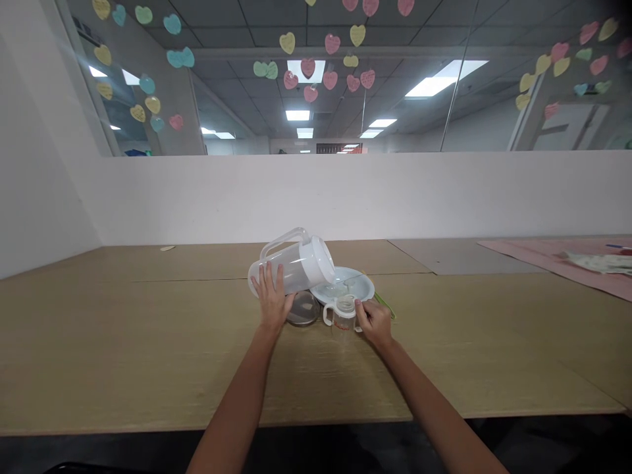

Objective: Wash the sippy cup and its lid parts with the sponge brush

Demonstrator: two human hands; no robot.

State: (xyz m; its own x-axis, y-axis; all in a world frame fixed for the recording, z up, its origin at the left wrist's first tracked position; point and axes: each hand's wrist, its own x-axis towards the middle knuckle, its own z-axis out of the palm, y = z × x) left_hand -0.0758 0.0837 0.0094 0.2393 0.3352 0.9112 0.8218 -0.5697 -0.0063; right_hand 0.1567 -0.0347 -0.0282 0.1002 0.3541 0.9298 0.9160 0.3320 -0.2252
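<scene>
- left hand (270, 299) grips the tilted pitcher (291, 264), spout toward 3 o'clock over the white bowl (363, 284);
- right hand (374, 321) fingers pinch the small cup (342, 315) at the bowl's 6 o'clock

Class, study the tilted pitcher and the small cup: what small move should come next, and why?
Probably tip the pitcher slightly further. The left hand holds it tilted, spout over the plate, above the small cup steadied by the right hand.

left hand (271, 299) tilting pitcher (292, 264), plate (363, 284)
</scene>
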